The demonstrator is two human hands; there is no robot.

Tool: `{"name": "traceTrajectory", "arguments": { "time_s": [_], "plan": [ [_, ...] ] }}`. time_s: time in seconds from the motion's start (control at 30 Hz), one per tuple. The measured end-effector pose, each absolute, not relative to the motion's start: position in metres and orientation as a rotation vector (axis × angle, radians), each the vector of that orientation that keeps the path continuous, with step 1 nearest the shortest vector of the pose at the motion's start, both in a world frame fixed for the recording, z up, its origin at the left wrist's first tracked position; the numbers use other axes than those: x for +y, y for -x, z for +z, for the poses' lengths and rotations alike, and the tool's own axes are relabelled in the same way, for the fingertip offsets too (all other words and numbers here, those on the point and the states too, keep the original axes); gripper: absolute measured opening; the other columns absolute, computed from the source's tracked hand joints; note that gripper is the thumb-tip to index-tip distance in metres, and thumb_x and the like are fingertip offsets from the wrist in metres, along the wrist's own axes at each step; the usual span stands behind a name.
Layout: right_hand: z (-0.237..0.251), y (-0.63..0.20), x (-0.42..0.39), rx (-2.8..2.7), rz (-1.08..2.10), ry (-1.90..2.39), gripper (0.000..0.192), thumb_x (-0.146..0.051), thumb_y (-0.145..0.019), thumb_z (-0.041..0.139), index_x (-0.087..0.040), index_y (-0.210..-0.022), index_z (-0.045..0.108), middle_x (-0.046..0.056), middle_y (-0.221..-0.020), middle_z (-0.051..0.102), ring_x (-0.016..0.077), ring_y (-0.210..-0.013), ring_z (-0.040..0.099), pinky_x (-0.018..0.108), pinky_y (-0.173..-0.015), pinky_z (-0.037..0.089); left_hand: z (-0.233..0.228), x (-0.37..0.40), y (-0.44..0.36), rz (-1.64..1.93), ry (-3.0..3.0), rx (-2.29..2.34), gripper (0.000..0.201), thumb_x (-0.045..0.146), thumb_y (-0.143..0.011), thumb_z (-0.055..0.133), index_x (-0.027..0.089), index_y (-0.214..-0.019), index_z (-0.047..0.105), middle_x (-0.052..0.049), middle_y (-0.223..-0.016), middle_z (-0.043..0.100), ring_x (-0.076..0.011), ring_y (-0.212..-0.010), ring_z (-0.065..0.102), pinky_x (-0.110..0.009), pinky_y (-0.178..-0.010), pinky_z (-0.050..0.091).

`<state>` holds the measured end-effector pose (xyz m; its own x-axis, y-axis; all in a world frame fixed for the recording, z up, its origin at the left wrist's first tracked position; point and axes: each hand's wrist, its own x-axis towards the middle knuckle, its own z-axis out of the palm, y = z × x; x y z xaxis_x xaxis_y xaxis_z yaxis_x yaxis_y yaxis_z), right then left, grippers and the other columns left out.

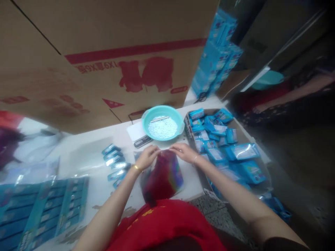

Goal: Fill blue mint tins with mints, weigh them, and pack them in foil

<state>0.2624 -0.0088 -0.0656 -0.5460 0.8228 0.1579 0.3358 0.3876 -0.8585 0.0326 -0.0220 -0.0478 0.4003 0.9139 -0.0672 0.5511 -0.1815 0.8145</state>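
Close to my body, a shiny plastic bag [163,176] with red and rainbow reflections lies on the white table. My left hand [148,157], a gold bracelet at its wrist, pinches the left part of the bag's far edge. At the right part of that edge, the fingers of my right hand [184,152] are closed on it too. Just beyond both hands stands a turquoise basin [181,129] holding small pale pieces and a metal bar-like tool. A flat scale with a dark display [142,141] sits partly under the basin. What the bag contains cannot be made out.
An open carton [192,136] full of blue packets [216,153] stands at right. Several small blue packets [115,162] lie left of my arm, with blue display boxes [44,209] nearer. Large cardboard boxes [99,83] wall the back. Another person's arm [295,92] shows far right.
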Motion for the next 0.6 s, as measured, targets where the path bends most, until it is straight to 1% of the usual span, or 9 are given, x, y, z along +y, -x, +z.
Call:
{"name": "traceTrajectory", "arguments": {
  "time_s": [0.1, 0.17, 0.2, 0.27, 0.33, 0.37, 0.4, 0.5, 0.6],
  "plan": [
    [-0.08, -0.255, -0.005, -1.711, 1.273, 1.185, 0.039, -0.051, -0.084, 0.057, -0.013, -0.074, 0.062, 0.002, -0.068, 0.059, 0.0117, -0.065, 0.05, 0.023, -0.062, 0.038, -0.061, -0.013, -0.031, 0.563, -1.718, 1.275, 0.035, 0.043, -0.09, 0.045, 0.015, -0.072, 0.056, -0.003, -0.067, 0.058, -0.0143, -0.065, 0.054, -0.026, -0.067, 0.043],
    [-0.089, -0.248, -0.002, -1.514, 1.293, 1.269, 0.044, -0.055, -0.079, 0.061, -0.014, -0.066, 0.056, -0.001, -0.061, 0.051, 0.0105, -0.06, 0.044, 0.023, -0.058, 0.035, -0.071, -0.008, -0.034, 0.566, -1.72, 1.325, 0.034, 0.04, -0.091, 0.044, 0.015, -0.072, 0.056, -0.003, -0.065, 0.058, -0.0151, -0.064, 0.053, -0.028, -0.066, 0.043],
    [-0.092, -0.244, 0.0, -1.462, 1.276, 1.29, 0.045, -0.055, -0.079, 0.06, -0.014, -0.063, 0.052, -0.002, -0.059, 0.047, 0.01, -0.059, 0.041, 0.023, -0.057, 0.034, -0.075, -0.006, -0.036, 0.588, -1.791, 1.37, 0.031, 0.037, -0.091, 0.044, 0.015, -0.075, 0.057, -0.005, -0.069, 0.06, -0.0167, -0.068, 0.055, -0.03, -0.07, 0.044],
    [-0.098, -0.238, 0.004, -1.462, 1.199, 1.321, 0.046, -0.054, -0.084, 0.053, -0.015, -0.061, 0.046, -0.003, -0.057, 0.039, 0.0093, -0.058, 0.036, 0.023, -0.056, 0.031, -0.081, -0.003, -0.044, 0.659, -2.033, 1.442, 0.023, 0.03, -0.09, 0.047, 0.013, -0.091, 0.062, -0.01, -0.091, 0.065, -0.0214, -0.088, 0.056, -0.037, -0.083, 0.043],
    [-0.103, -0.233, 0.008, -1.518, 1.117, 1.349, 0.046, -0.052, -0.088, 0.046, -0.015, -0.06, 0.043, -0.003, -0.056, 0.036, 0.0094, -0.058, 0.035, 0.024, -0.057, 0.029, -0.083, 0.0, -0.054, 0.717, -2.264, 1.459, 0.028, 0.027, -0.09, 0.048, 0.013, -0.11, 0.06, -0.013, -0.11, 0.062, -0.0243, -0.102, 0.052, -0.04, -0.091, 0.04],
    [-0.106, -0.231, 0.01, -1.536, 1.095, 1.362, 0.046, -0.051, -0.09, 0.043, -0.016, -0.061, 0.043, -0.003, -0.056, 0.036, 0.0094, -0.058, 0.035, 0.024, -0.057, 0.028, -0.084, 0.001, -0.059, 0.72, -2.334, 1.462, 0.031, 0.027, -0.09, 0.048, 0.012, -0.115, 0.059, -0.014, -0.114, 0.061, -0.0245, -0.103, 0.052, -0.04, -0.091, 0.04],
    [-0.108, -0.23, 0.012, -1.547, 1.087, 1.371, 0.046, -0.051, -0.09, 0.042, -0.016, -0.061, 0.043, -0.003, -0.056, 0.037, 0.0094, -0.058, 0.035, 0.024, -0.057, 0.028, -0.084, 0.002, -0.064, 0.705, -2.376, 1.476, 0.031, 0.027, -0.091, 0.046, 0.012, -0.116, 0.059, -0.014, -0.114, 0.06, -0.0243, -0.102, 0.052, -0.038, -0.088, 0.041],
    [-0.113, -0.224, 0.017, -1.532, 1.081, 1.398, 0.048, -0.053, -0.089, 0.041, -0.016, -0.059, 0.041, -0.003, -0.055, 0.035, 0.0092, -0.056, 0.034, 0.025, -0.056, 0.026, -0.087, 0.006, -0.077, 0.631, -2.426, 1.569, 0.029, 0.025, -0.094, 0.04, 0.015, -0.109, 0.063, -0.013, -0.113, 0.061, -0.0229, -0.096, 0.056, -0.036, -0.079, 0.041],
    [-0.116, -0.221, 0.023, -1.467, 1.108, 1.431, 0.052, -0.058, -0.085, 0.043, -0.017, -0.055, 0.036, -0.003, -0.052, 0.033, 0.0091, -0.054, 0.031, 0.025, -0.053, 0.025, -0.094, 0.008, -0.083, 0.571, -2.442, 1.612, 0.029, 0.022, -0.095, 0.039, 0.016, -0.11, 0.062, -0.012, -0.117, 0.062, -0.0224, -0.093, 0.058, -0.037, -0.076, 0.038]
  ]
}}
